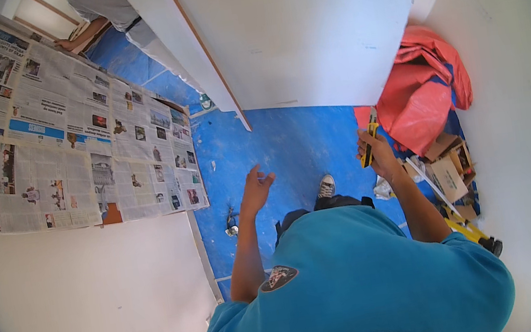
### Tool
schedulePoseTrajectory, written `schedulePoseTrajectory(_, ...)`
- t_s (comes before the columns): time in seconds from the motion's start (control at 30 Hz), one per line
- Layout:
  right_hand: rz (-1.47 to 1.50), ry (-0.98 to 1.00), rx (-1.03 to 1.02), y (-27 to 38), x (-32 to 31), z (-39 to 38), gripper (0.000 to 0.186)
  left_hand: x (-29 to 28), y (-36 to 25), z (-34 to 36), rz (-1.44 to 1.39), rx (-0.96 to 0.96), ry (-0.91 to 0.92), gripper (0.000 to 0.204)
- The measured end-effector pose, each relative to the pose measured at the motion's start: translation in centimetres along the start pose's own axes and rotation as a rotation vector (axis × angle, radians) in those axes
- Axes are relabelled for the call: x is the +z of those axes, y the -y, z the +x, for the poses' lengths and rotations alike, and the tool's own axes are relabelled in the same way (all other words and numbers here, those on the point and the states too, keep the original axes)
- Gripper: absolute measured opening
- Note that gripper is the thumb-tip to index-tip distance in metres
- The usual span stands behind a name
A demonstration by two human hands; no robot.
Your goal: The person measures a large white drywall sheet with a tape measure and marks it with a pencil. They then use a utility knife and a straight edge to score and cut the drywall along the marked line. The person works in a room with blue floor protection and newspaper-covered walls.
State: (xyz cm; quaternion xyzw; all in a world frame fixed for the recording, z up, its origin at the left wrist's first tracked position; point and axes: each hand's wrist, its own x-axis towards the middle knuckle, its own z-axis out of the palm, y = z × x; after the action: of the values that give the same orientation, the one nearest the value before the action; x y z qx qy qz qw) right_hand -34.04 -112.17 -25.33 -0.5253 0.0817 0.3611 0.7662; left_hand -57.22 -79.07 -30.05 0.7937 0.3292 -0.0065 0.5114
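In my right hand is a yellow and black utility knife, its tip pointing up and away from me. The fingers wrap round its handle. My left hand hangs over the blue floor sheet with fingers apart and nothing in it. Ahead of both hands stands a large white board; its lower edge lies just beyond the knife. A narrow white panel with a brown edge leans at the board's left side.
Newspaper sheets cover a surface at left. Red tarpaulin lies bunched at right, with cardboard boxes nearer me. Small tools or fittings rest on the floor sheet by my left forearm. Another person's arm reaches in at the far left.
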Motion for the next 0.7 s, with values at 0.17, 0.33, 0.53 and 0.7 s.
schedulePoseTrajectory(0.17,0.041,-0.035,-0.015,2.7,0.5,4.2,0.023,-5.4,-2.9,11.3,-0.022,0.048,-0.220,0.090)
schedulePoseTrajectory(0.33,0.120,-0.179,-0.029,2.4,-0.7,6.2,0.022,-11.7,-6.0,24.8,-0.173,0.043,-0.215,0.102)
schedulePoseTrajectory(0.53,0.258,-0.418,-0.080,2.0,0.3,6.2,0.024,-18.8,-8.8,43.6,-0.276,0.115,-0.315,0.123)
schedulePoseTrajectory(0.7,0.309,-0.549,-0.089,2.6,5.1,7.9,0.021,-23.5,-13.7,54.4,-0.030,0.183,-0.609,0.135)
